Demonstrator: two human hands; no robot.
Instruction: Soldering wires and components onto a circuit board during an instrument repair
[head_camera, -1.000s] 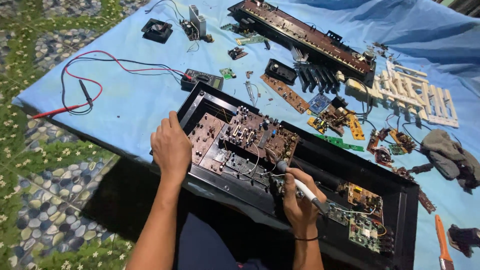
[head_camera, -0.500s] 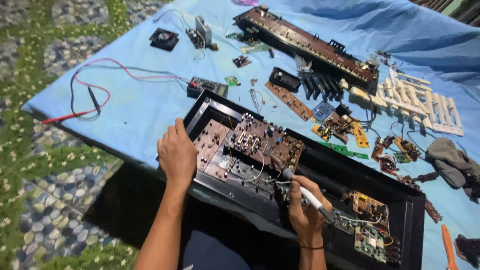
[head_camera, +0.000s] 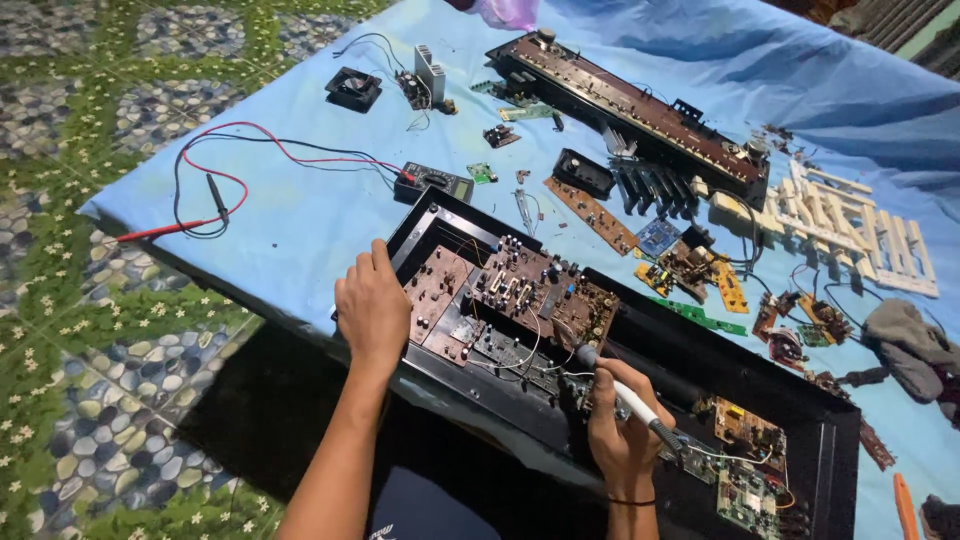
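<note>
1. A red and black pair of test leads (head_camera: 215, 190) lies on the blue cloth (head_camera: 300, 225) at far left, running to a small dark meter (head_camera: 432, 183).
2. The left hand (head_camera: 372, 308) rests palm down, fingers closed over the near left edge of the open black chassis (head_camera: 830, 450), beside its brown circuit boards (head_camera: 520, 295).
3. The right hand (head_camera: 622, 432) is wrapped around a white-handled soldering iron (head_camera: 625, 395), tip touching the wiring mid-chassis.
4. Loose boards and white plastic strips (head_camera: 850, 220) lie scattered to the right.
</note>
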